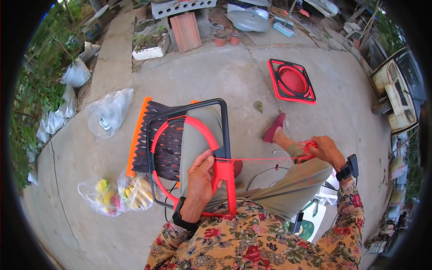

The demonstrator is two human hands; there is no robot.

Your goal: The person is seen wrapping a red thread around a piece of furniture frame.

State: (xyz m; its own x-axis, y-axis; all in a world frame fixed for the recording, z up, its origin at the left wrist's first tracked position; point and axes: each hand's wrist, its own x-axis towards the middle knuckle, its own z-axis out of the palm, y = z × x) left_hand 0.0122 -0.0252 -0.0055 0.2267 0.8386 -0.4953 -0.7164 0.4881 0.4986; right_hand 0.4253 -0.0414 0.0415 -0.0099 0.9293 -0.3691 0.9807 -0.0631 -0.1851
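My left hand (201, 177) is closed on a square black frame (226, 128) with a round hoop (203, 129) inside it, resting over my lap. Red cord covers parts of the hoop and is wound closely along the frame's near right side (228, 186). From there a taut red strand (265, 159) runs right to a loose bundle of red cord (308, 149). My right hand (329, 151) grips that bundle above my right knee. The far left part of the hoop shows bare black and red stretches.
A low stool-like thing (133, 139) with orange bars and dark woven strips stands left of my legs. Fruit bags (105, 195) and a clear plastic bag (112, 112) lie left. A similar red and black frame (274, 83) lies ahead right. Potted plants (220, 39) stand farther off.
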